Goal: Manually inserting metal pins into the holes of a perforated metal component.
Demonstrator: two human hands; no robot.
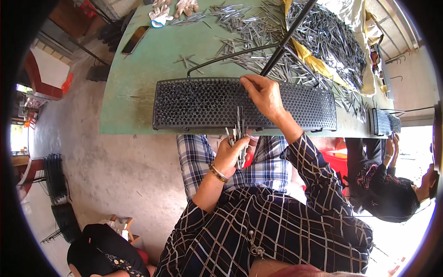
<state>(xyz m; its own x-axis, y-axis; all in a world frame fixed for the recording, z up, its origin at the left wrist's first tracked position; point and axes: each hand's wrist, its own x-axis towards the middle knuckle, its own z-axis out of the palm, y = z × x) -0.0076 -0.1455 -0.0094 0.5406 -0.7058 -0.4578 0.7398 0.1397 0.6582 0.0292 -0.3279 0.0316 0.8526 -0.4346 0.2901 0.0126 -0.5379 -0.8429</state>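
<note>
A long black rack with rows of round holes lies along the table's near edge, and many of its holes on the left look filled. Just below its front edge, my left hand grips an upright bundle of thin metal rods. Over the rack's middle is my right hand, its thumb and fingers pinched together near the far rim. Whatever the fingertips hold, if anything, is too small to make out. A black bent-rod handle rises behind the rack.
Loose metal rods are scattered across the green table, with a large heap on yellow-edged sacking. A phone and work gloves lie at the far left. At right, another person works at a similar rack.
</note>
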